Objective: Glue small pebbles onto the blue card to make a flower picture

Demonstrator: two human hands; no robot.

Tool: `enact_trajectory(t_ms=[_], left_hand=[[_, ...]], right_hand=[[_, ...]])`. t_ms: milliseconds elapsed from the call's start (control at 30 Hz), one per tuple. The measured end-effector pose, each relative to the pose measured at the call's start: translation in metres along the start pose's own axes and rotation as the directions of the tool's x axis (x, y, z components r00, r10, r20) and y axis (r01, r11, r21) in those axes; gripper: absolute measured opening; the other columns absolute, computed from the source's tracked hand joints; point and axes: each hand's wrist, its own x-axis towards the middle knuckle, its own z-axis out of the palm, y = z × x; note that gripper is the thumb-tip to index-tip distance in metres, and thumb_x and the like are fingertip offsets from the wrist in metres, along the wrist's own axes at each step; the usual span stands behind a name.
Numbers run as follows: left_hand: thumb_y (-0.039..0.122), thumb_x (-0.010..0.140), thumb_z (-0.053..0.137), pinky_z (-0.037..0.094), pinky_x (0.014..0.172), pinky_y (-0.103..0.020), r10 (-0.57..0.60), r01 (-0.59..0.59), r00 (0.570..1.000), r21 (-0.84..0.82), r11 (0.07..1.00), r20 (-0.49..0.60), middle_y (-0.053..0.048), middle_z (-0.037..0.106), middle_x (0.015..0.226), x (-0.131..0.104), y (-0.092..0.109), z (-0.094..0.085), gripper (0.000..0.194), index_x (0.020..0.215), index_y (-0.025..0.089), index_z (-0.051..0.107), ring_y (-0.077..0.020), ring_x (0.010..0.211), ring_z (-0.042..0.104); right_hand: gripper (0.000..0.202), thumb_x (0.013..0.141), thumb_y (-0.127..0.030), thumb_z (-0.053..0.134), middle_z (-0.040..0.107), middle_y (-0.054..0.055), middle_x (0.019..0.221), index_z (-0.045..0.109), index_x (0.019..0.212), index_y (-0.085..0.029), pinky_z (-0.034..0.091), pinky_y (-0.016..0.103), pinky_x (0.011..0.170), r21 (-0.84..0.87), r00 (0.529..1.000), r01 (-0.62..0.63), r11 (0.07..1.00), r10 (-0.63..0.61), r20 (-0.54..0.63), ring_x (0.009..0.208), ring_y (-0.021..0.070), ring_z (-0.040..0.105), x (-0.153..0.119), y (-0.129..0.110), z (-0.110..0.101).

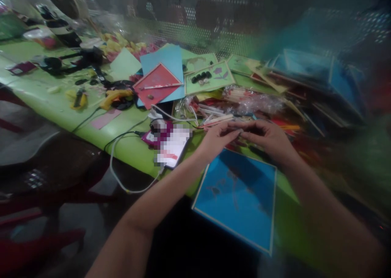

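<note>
My left hand (221, 134) and my right hand (269, 137) meet above the far edge of a blue square panel (244, 217). Their thumbs and fingers are closed in a pinch, tip to tip. A small greyish bit shows between the fingertips, but I cannot make out what it is. The blue panel has a thin pale border and a faint grey pattern on its face. It lies tilted at the table's front edge, below my hands and partly in their shadow.
Left of my hands lie a lit phone (175, 145), a purple power strip (155, 135) and a looping white cable (112, 164). Beyond are a red square panel (159, 80), a green panel (209, 84) with dark round pieces, and plastic-wrapped sticks (244, 97). Stacked blue panels (308, 64) stand right.
</note>
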Motion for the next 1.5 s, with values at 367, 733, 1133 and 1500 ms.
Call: enact_trajectory(t_ms=[367, 733, 1133, 1500], left_hand=[[0.020, 0.102, 0.068, 0.061, 0.090, -0.029, 0.092, -0.062, 0.982, 0.176, 0.982, -0.165, -0.005, 0.079, 0.103, 0.001, 0.008, -0.005, 0.020, 0.122, 0.019, 0.069, -0.0192, 0.105, 0.076], [0.013, 0.099, 0.068, 0.064, 0.089, -0.032, 0.125, -0.099, 0.970, 0.130, 0.987, -0.208, -0.005, 0.074, 0.098, -0.003, 0.013, 0.002, 0.008, 0.103, 0.015, 0.076, -0.0216, 0.105, 0.076], [0.013, 0.100, 0.066, 0.064, 0.087, -0.033, 0.114, -0.092, 0.974, 0.121, 0.988, -0.198, -0.005, 0.073, 0.097, -0.006, 0.018, 0.006, 0.009, 0.101, 0.015, 0.075, -0.0227, 0.107, 0.076], [0.022, 0.099, 0.071, 0.062, 0.086, -0.027, 0.180, -0.152, 0.947, 0.122, 0.981, -0.267, -0.003, 0.077, 0.099, -0.006, 0.014, -0.002, 0.008, 0.106, 0.021, 0.075, -0.0171, 0.097, 0.076]], right_hand=[[0.016, 0.090, -0.042, 0.080, 0.076, 0.006, 0.095, 0.081, 0.097, -0.028, 0.056, 0.042, 0.085, -0.428, 0.955, 0.296, 0.854, -0.262, 0.139, 0.089, 0.0264, 0.070, -0.050, -0.004, -0.016], [0.011, 0.093, -0.024, 0.069, 0.072, 0.009, 0.092, 0.079, 0.098, -0.024, 0.053, 0.037, 0.075, -0.559, 0.893, 0.412, 0.720, -0.200, 0.402, 0.090, 0.0274, 0.069, -0.072, 0.016, 0.009], [0.015, 0.093, -0.026, 0.072, 0.074, 0.010, 0.098, 0.081, 0.104, -0.023, 0.056, 0.038, 0.079, -0.557, 0.901, 0.389, 0.733, -0.179, 0.394, 0.093, 0.0272, 0.070, -0.073, 0.019, 0.009], [0.016, 0.100, -0.040, 0.068, 0.077, 0.009, 0.098, 0.078, 0.100, -0.027, 0.055, 0.045, 0.085, -0.600, 0.955, 0.282, 0.749, -0.276, 0.104, 0.094, 0.0304, 0.072, -0.070, 0.004, -0.021]])
